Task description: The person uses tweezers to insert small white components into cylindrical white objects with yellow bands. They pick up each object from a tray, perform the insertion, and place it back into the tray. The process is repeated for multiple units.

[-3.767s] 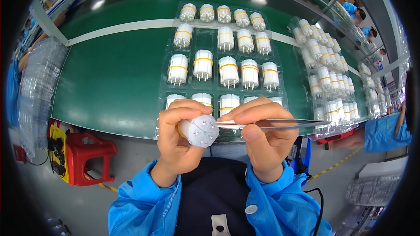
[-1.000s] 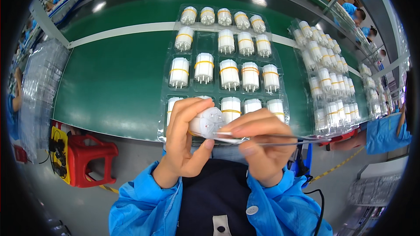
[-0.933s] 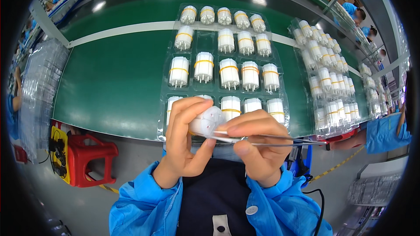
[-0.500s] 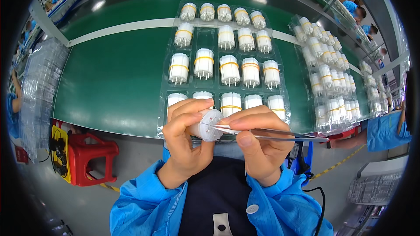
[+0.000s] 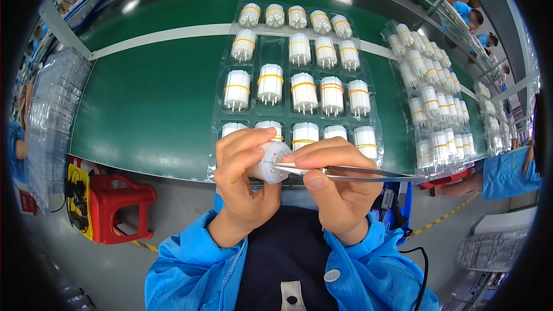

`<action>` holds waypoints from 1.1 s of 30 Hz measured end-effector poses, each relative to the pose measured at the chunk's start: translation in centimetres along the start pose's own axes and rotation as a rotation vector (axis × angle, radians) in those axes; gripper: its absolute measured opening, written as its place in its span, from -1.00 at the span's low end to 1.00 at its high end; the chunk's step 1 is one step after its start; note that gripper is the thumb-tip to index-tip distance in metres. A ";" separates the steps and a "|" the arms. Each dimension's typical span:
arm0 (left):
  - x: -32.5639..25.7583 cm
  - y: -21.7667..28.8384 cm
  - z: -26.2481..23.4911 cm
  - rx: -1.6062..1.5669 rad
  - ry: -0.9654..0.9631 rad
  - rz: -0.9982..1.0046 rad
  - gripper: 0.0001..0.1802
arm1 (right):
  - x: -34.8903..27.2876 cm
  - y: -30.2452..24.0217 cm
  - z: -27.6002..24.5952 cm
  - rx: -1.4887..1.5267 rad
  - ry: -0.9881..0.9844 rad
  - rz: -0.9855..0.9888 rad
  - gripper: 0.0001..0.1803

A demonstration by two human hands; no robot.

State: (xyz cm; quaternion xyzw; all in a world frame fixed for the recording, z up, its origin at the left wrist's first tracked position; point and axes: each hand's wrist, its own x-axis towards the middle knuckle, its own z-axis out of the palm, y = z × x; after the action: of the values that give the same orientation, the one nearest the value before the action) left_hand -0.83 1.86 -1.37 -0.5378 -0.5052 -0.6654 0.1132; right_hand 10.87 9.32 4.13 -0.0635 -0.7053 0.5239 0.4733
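Observation:
My left hand (image 5: pixel 241 181) is closed around a white cylindrical part (image 5: pixel 268 168), its round end face turned toward the right. Tweezers (image 5: pixel 368 174) of shiny metal are pinched in my right hand (image 5: pixel 341 187). Their tips point left and reach the part's end face; whether they grip anything there is too small to tell. Just beyond both hands lies a clear plastic tray (image 5: pixel 272 52). Rows of white cylinders (image 5: pixel 269 82) with metal pins and yellow bands fill most of its pockets; one pocket in the second row from the back is vacant.
The tray rests on a green work surface (image 5: pixel 144 103). Further trays of white cylinders (image 5: pixel 429 101) are to the right. Clear trays are stacked (image 5: pixel 55 121) at the left. A red stool (image 5: pixel 122 207) stands on the floor at lower left. Other people sit at the far edges.
My right hand and the tweezers have shifted slightly left, and the tweezers' rear end is a little higher. The tray appears very slightly further right. Both grips stay the same.

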 end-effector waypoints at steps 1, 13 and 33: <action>0.1 0.1 0.0 0.003 0.000 0.002 -0.32 | 0.0 0.0 0.1 0.008 0.009 0.007 -0.84; 0.0 -0.8 0.1 0.005 0.016 0.079 -0.29 | 0.4 0.4 -0.3 -0.034 -0.046 -0.056 -0.83; 0.5 0.2 -1.2 -0.258 -0.169 -0.115 -0.31 | 2.0 0.0 -1.5 -0.112 -0.099 -0.106 -0.83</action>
State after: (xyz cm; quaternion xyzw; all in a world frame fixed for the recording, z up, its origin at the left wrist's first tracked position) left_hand -1.60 1.02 -0.74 -0.5721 -0.4531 -0.6826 -0.0380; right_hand 10.87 11.54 5.37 -0.0267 -0.7584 0.4603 0.4608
